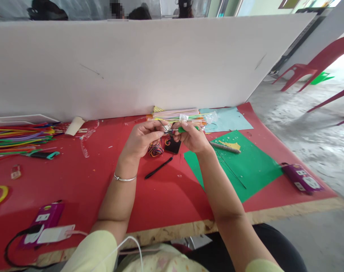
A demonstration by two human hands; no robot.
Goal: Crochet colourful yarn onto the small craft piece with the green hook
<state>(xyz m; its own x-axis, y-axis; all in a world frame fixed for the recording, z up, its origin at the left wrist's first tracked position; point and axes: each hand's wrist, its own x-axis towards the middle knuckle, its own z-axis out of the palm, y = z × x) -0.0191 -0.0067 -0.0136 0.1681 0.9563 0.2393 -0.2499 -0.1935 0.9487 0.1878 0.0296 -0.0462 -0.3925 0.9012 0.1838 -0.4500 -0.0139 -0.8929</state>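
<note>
My left hand (145,139) is closed in a pinch on a small piece of dark, multicoloured thread (169,132). Between the fingers of my right hand (193,139) is a green-handled crochet hook (184,129), its thin metal shaft pointing left at the thread; the tip is too small to make out. Both hands are raised above the table, fingertips close together. Just below them lie a ball of multicoloured thread (155,148) and a dark, flat object (172,146) with a coloured mark. A black pen (158,168) rests nearer to me.
A red-covered table (172,204) ends at a white board (132,68). On the right are a green sheet (254,170), a grey stick (225,147) and a purple box (302,179). Coloured pipe cleaners (21,138), a cutter (44,155) and a cabled purple pack (44,219) lie left.
</note>
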